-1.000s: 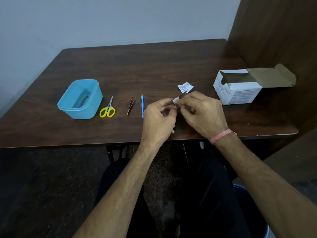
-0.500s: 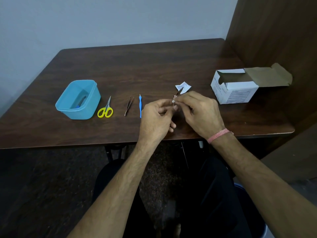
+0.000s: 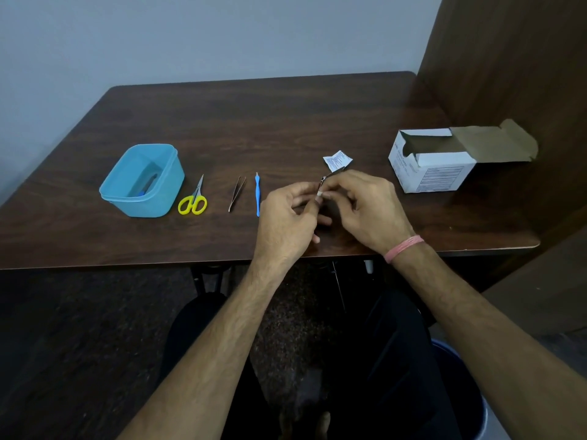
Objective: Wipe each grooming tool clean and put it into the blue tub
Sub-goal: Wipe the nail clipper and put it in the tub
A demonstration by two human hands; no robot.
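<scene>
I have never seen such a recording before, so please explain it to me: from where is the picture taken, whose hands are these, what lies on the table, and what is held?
There is no machine here. A person wears one camera on the head; it looks forward and down, so you see their own arms. The left hand and the right hand meet over the table. Together they hold a small metal tool and a little white wipe; which tool it is, I cannot tell. On the table lie a blue tub with something blue inside, yellow-handled scissors, tweezers, a thin blue tool, a torn white sachet and an open white box.
</scene>
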